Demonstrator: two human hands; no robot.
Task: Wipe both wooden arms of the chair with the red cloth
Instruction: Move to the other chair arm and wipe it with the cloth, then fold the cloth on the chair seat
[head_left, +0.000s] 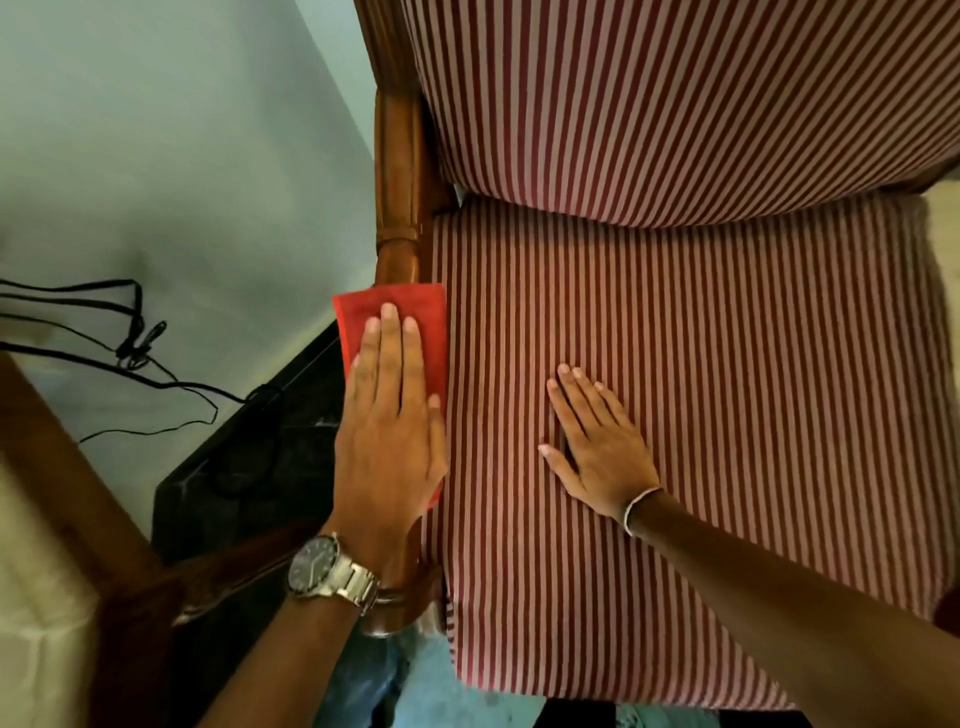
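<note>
Pale green-grey wall (171, 135) fills the upper left, with black cables (130, 332) trailing across it toward a dark, glossy-topped piece of furniture (249, 467) beside the chair.

Nearest the camera: two bare forearms reaching forward. Left wrist carries a metal-banded wristwatch (327, 571), dark dial up. Right wrist has a thin pale bracelet (639, 506). Blue denim shows below, between the arms.

Left hand (389, 436) lies palm down on the red cloth (395, 312), fingers straight, close together, flat; not curled around anything, pressing rather than gripping. Cloth is spread over the chair's left wooden arm (397, 171), draped across its width. Cloth edge extends just past the fingertips (389, 314) toward the backrest; a small corner also shows below the palm on the seat side. Thumb lies along the cloth's seat-side edge.

Right hand (597, 447) rests palm down on the striped seat cushion (701, 389), fingers spread and extended, holding nothing, well apart from the cloth.

Farther out: bare polished wood of the arm runs from the cloth's far edge up to the backrest frame, turned and grooved. Striped backrest cushion (675, 93), red and pale stripes, overhangs the seat's rear edge. Other wooden arm mostly out of view at right.
</note>
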